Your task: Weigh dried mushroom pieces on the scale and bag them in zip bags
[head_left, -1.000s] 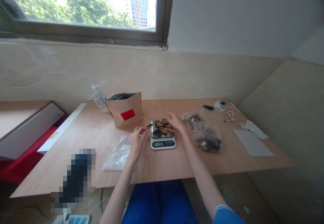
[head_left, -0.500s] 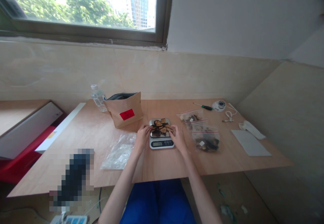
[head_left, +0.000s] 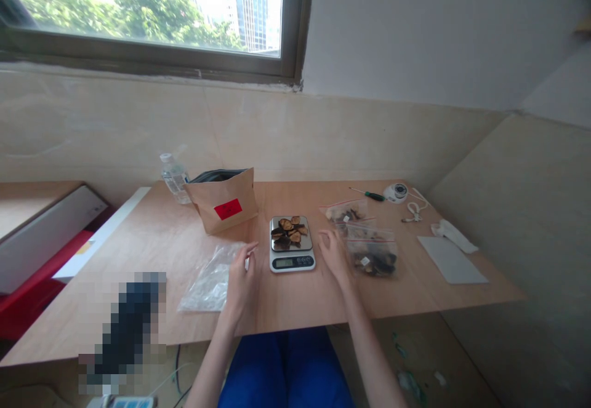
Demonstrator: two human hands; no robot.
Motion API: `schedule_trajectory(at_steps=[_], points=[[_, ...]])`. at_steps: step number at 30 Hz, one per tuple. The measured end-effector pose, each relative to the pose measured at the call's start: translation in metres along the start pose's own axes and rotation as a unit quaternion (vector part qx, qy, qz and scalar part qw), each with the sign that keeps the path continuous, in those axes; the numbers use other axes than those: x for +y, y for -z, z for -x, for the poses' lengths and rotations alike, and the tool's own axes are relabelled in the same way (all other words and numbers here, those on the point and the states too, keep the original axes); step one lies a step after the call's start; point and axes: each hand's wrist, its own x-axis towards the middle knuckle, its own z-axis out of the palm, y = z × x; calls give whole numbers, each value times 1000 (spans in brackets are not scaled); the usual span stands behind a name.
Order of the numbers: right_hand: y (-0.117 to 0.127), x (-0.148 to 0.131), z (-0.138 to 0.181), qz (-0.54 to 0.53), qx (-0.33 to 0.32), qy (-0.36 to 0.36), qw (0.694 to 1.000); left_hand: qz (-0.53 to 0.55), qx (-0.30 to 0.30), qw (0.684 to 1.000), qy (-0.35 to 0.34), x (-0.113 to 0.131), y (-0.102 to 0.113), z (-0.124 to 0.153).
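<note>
A kitchen scale (head_left: 292,264) with a steel top and a small display stands at the middle of the table. Several dried brown slices with dark rims (head_left: 289,232) lie heaped on its plate. Left of the scale, my left hand (head_left: 241,277) is beside a crumpled clear plastic bag (head_left: 207,285), fingers bent but apart, holding nothing that I can see. On the other side, my right hand (head_left: 333,253) rests loosely with bent fingers, off the scale and near the zip bags. Nothing shows in its fingers.
Zip bags of dark dried pieces (head_left: 373,260) lie at right. Behind stand an open brown paper pouch (head_left: 226,205) with a red label and a water bottle (head_left: 174,179). A screwdriver (head_left: 373,196), white camera (head_left: 396,192) and white sheet (head_left: 450,260) lie further right.
Both hands have drawn back from the slices on the scale, the left toward the clear bag and the right a little to the right. The slices stay on the plate.
</note>
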Motion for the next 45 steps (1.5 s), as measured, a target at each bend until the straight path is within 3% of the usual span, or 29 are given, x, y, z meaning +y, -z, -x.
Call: schedule_trajectory(at_steps=[2, 6, 12, 22, 27, 30, 34, 37, 41, 45], points=[[-6, -17, -28, -23, -30, 10, 999, -24, 9, 1000, 12, 0, 10, 13], [-18, -41, -80, -16, -156, 7, 988, -105, 19, 994, 21, -9, 24, 37], [-27, -36, -96, -43, -236, -6, 971, -160, 22, 987, 16, -29, 32, 60], [-35, -15, -85, -116, -202, -25, 972, -167, 5, 986, 27, -26, 31, 59], [-29, -7, -81, -114, -120, -36, 986, -170, 3, 985, 29, -22, 32, 60], [-16, -9, -62, -118, -63, -33, 990, -158, 11, 987, 25, -23, 31, 60], [5, -22, -9, -168, 34, -38, 985, -136, 22, 990, 29, -27, 31, 59], [13, -41, 40, -214, 41, -86, 972, -131, 33, 989, 54, -25, 34, 59], [1, -83, 91, -265, -56, -93, 958, -148, 110, 981, 65, -8, 33, 64], [-28, -132, 116, -338, -182, -88, 919, -114, 157, 980, 38, 13, 29, 76]])
